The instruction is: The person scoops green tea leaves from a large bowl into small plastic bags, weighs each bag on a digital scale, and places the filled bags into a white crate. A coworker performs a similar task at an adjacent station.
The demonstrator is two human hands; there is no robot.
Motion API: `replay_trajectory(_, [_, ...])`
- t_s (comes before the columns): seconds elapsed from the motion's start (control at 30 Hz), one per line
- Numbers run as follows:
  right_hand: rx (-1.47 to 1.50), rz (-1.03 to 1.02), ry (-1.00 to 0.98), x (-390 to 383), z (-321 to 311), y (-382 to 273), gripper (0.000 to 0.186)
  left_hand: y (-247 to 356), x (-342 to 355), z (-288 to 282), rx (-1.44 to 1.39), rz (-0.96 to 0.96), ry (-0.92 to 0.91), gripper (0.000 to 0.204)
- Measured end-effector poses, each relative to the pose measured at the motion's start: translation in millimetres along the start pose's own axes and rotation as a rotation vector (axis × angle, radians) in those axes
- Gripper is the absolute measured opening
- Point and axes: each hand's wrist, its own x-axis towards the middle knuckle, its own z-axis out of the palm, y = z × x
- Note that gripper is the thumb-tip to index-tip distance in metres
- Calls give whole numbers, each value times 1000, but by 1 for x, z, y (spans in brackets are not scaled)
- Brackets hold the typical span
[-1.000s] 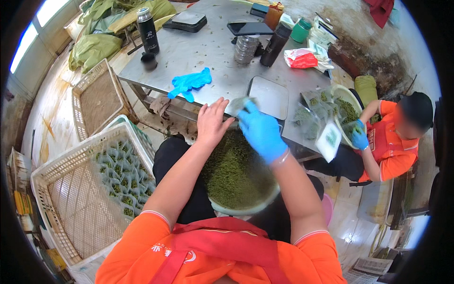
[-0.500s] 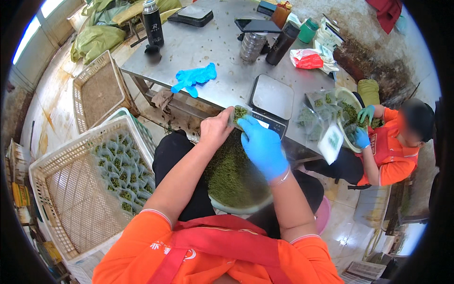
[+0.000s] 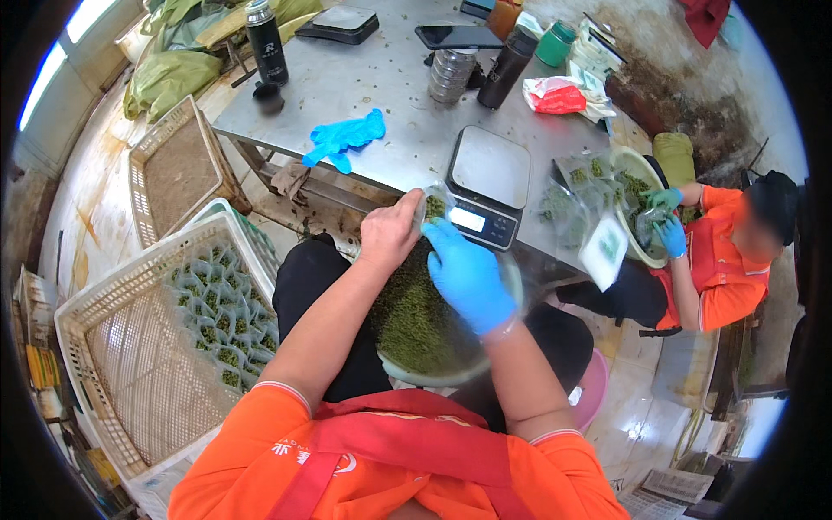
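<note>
Between my two hands is a small clear plastic bag [image 3: 435, 205] with green leafy bits inside. Bare and ungloved, my left hand [image 3: 390, 232] pinches its left side. My right hand [image 3: 470, 279], in a blue glove, has its fingertips closed at the bag's lower right edge. Below them, a round basin [image 3: 431, 380] between my knees holds a heap of loose green bits [image 3: 416, 325], partly hidden by my right hand. Just beyond the bag, a digital scale [image 3: 491, 167] with a lit display sits at the table's near edge, its plate bare.
Left stands a white plastic crate [image 3: 100, 407] with rows of filled bags [image 3: 217, 316]. A blue glove [image 3: 347, 139], bottles and a phone [image 3: 458, 37] lie on the metal table [image 3: 381, 78]. At right, a gloved co-worker [image 3: 719, 260] handles a bag over another basin [image 3: 637, 160].
My right hand has drawn slightly down and left, uncovering more of the scale's display. Both hands stay on the bag. The whole view has shifted a little.
</note>
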Motion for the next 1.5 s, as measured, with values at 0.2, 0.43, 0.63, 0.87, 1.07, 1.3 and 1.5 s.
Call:
replay_trajectory(0.2, [88,123,-145,28,41,16,17,-5,-1,5,-45,174,71,64])
replay_trajectory(0.43, [55,91,-17,17,14,3,28,5,4,-6,68,47,-57,63])
replay_trajectory(0.63, [146,-64,-29,24,26,22,27,6,3,-7,-1,-10,-107,62])
replay_trajectory(0.87, [182,199,560,-11,-28,112,38,1,9,-11,-261,-547,-147,69])
replay_trajectory(1.07, [81,445,548,-6,-14,238,29,-11,3,-1,-497,-557,-132,70])
replay_trajectory(1.3, [206,128,792,34,-26,114,29,-28,-27,-54,-1097,-638,43,47])
replay_trajectory(1.5, [338,-23,524,8,0,91,37,-80,-118,-217,-336,-651,298,45])
